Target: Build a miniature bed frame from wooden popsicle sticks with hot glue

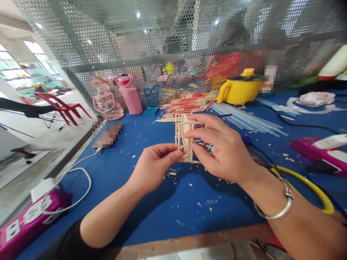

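A small frame of pale wooden sticks [184, 135] is held upright above the blue table [173, 202], near its middle. My left hand [154, 166] pinches the frame's lower left edge between thumb and fingers. My right hand [222, 148] grips its right side, with the thumb and index finger across the top bar and the other fingers curled behind. A silver bangle [282, 206] sits on my right wrist.
Behind the frame lie a pile of red-tipped wooden sticks [189, 103] and clear glue sticks [244, 115]. A yellow pot [240, 90], pink bottle [130, 94], blue rack [151, 101] and mesh screen [108, 39] stand at the back. A magenta power strip [27, 222] lies left, a yellow cable [311, 186] right.
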### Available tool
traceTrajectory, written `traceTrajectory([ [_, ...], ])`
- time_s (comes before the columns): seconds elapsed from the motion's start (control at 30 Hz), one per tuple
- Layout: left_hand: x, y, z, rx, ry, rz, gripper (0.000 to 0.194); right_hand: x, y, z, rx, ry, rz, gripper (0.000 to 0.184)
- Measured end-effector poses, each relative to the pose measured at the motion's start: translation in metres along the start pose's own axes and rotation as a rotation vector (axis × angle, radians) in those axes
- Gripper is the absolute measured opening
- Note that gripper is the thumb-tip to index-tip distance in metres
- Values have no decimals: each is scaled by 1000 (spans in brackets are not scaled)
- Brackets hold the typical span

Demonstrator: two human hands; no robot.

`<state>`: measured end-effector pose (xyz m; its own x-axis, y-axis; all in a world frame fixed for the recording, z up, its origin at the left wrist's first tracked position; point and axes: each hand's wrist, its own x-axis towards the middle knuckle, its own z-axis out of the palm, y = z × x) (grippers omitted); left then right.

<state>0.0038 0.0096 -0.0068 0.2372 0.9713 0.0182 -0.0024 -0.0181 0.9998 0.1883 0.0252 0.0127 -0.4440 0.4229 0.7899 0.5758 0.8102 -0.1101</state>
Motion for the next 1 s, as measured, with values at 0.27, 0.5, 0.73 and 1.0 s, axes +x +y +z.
traceTrajectory([
  [0.27,4,-5,-3,-74,-81,9,27,0,0,-2,-3,-1,32,23],
  [0.5,2,-9,-1,4,-40,42,30,-1,3,0,-8,3,28,22],
  [0.73,3,-8,-2,-14,8,63,30,3,2,-11,13,51,68,39],
  [1.0,10,-10,-8,-311,108,-6,34,-1,77,-48,-417,-375,499,26],
])
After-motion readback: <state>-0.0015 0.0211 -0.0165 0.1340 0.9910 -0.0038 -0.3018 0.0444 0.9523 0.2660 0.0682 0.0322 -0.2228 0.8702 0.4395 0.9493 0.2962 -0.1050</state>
